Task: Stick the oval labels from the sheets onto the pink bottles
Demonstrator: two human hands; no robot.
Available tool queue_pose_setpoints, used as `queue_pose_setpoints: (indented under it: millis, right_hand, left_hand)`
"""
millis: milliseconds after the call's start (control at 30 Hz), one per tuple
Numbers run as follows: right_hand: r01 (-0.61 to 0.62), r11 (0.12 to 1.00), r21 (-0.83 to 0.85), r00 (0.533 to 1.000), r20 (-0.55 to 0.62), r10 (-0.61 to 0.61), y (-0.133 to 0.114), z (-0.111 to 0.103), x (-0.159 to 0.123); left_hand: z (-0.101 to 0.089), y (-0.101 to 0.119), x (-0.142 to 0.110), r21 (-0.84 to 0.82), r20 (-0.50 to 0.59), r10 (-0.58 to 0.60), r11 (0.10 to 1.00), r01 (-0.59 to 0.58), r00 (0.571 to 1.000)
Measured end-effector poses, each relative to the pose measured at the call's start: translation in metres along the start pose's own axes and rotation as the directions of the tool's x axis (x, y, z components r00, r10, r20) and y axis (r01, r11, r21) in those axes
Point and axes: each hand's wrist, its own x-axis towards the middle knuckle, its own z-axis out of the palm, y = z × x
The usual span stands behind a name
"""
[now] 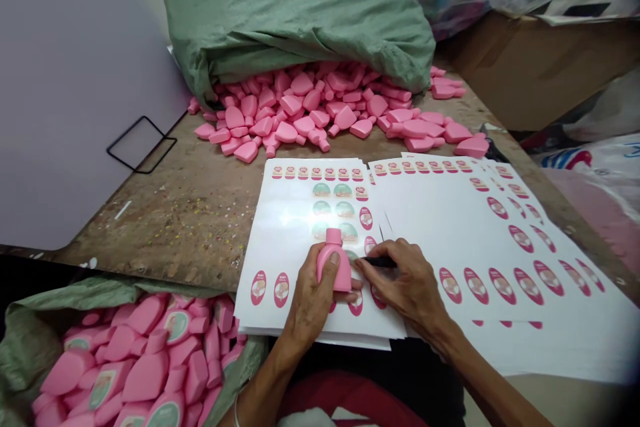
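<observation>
- Left hand (313, 300): fingers (333, 257) curled round a pink plastic bottle (341, 277), held over the label sheets (300, 213).
- Right hand (405, 280): fingers (373, 255) pinched on a dark slim tool (381, 261), beside the bottle.
- Done: labelled bottles (145, 373) in the green woven sack (30, 347).
- Left: bare-looking pile (295, 107) on the counter (165, 213); many labels remain on sheets.

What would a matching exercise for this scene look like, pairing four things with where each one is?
Things:
1. pink bottle
2. dark tool
3. green sack
4. label sheets

Places:
A. on the table, under the hands
B. in the right hand
C. in the left hand
D. behind the sheets, with pink bottles spilling from it

Right pairs: 1-C, 2-B, 3-D, 4-A.
</observation>
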Motion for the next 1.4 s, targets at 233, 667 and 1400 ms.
queue_pose_setpoints:
  millis: [233,667,1400]
  right_hand:
    - [-0.392,0.849,0.354,0.919,0.109,0.378,-0.021,-0.027,0.008]
    - [-0.422,0.783,0.458,0.907,0.208,0.367,-0.051,-0.016,0.006]
    - [-0.311,0.886,0.345,0.934,0.286,0.216,0.002,-0.019,0.085]
  left_hand:
    - [-0.003,0.000,-0.001,-0.218,0.022,0.030,0.976,-0.024,0.999]
    - [0.001,0.006,-0.009,-0.370,0.053,0.059,0.928,-0.035,0.997]
    - [-0.046,0.011,-0.059,0.033,-0.127,-0.053,0.998,0.058,0.991]
